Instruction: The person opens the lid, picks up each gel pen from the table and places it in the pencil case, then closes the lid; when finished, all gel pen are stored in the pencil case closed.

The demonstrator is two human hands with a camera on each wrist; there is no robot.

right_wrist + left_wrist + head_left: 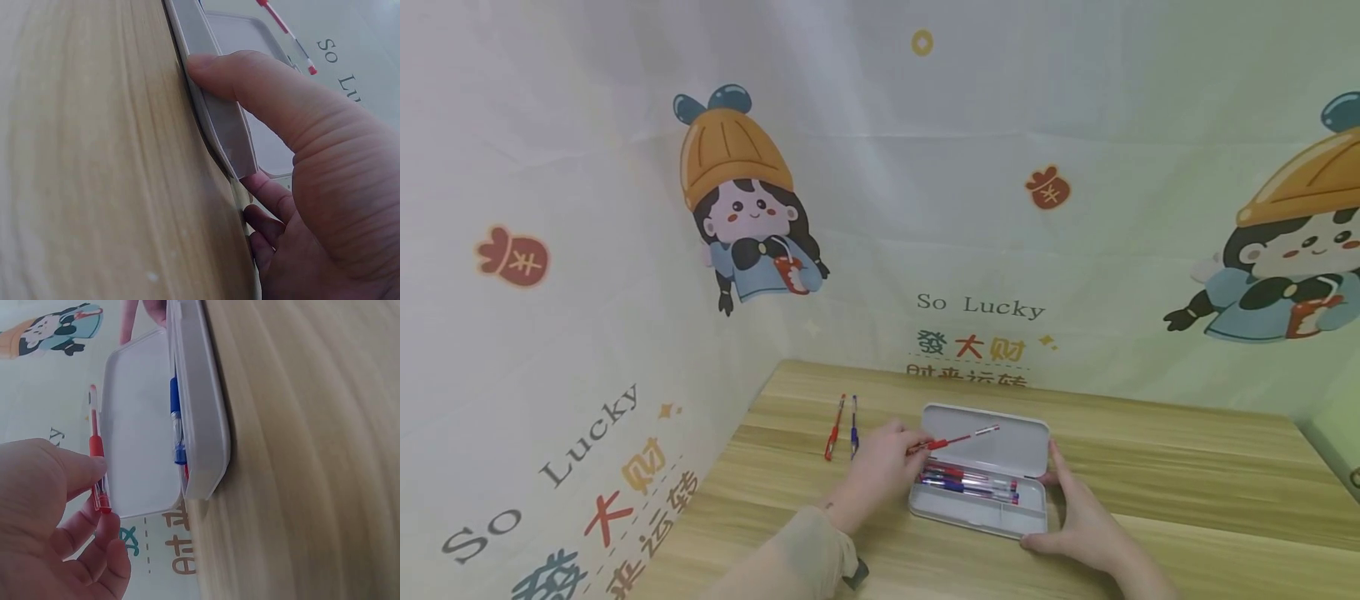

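A white pencil case [958, 507] lies with its lid [1000, 454] raised at the back. My left hand [880, 462] pinches a red pen [96, 447] between thumb and fingers, and that pen slants over the case in front of the lid. Inside the case are red pens [962, 473] and blue pens [955, 486], lying lengthwise. At the case's right end, my right hand [1082, 517] grips it, the thumb [231, 75] on the front side and the other fingers towards the lid side. The left fingers partly cover the case's left end in the head view.
Left of the case, another red pen [835, 429] and a blue pen [854, 417] lie side by side on the wooden table [1150, 467]. The left forearm hides part of the tabletop. A printed cloth backdrop [865, 208] rises behind the table and along its left side.
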